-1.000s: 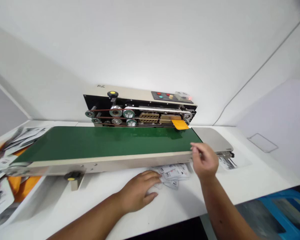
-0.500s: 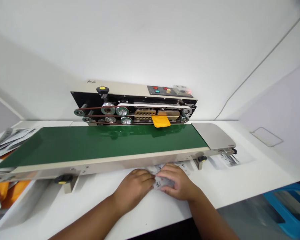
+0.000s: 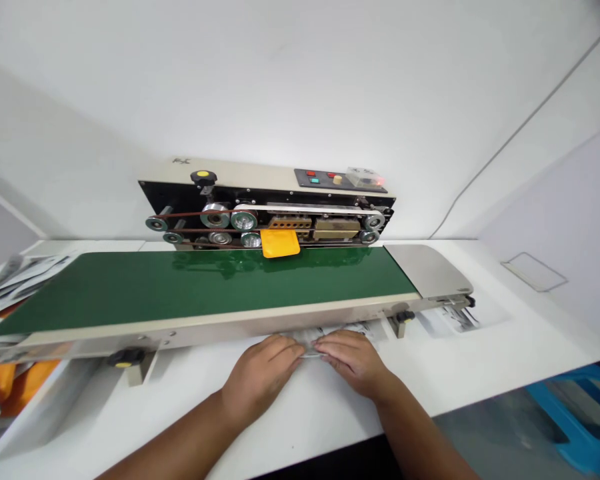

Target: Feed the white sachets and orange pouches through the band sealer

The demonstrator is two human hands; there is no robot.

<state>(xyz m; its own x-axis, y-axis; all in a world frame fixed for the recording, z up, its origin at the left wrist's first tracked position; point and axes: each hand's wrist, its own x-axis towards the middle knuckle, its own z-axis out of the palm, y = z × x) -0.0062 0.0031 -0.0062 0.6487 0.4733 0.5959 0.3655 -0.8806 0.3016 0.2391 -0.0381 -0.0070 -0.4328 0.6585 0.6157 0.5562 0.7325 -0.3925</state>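
Note:
In front of the conveyor, my left hand [image 3: 270, 370] and my right hand [image 3: 353, 360] pinch opposite sides of a small clear plastic bag with printing [image 3: 312, 351]. Most of the bag is hidden by my fingers. More printed plastic bags [image 3: 363, 329] lie just behind it, partly under the conveyor's edge. A yellow pouch [image 3: 280, 244] hangs by its top edge in the band sealing machine [image 3: 240, 175], over the green conveyor belt [image 3: 190, 287].
A white bin [image 3: 55, 407] with orange and printed pouches stands at the left end of the belt. Black knobs [image 3: 127, 358] stick out along the conveyor front. Printed sheets [image 3: 460, 319] lie under its right end. A blue stool [image 3: 575, 433] stands at lower right.
The yellow pouch has travelled left along the sealing machine. My hands have tilted the clear bag flatter, and the fingers of my right hand have closed further on it.

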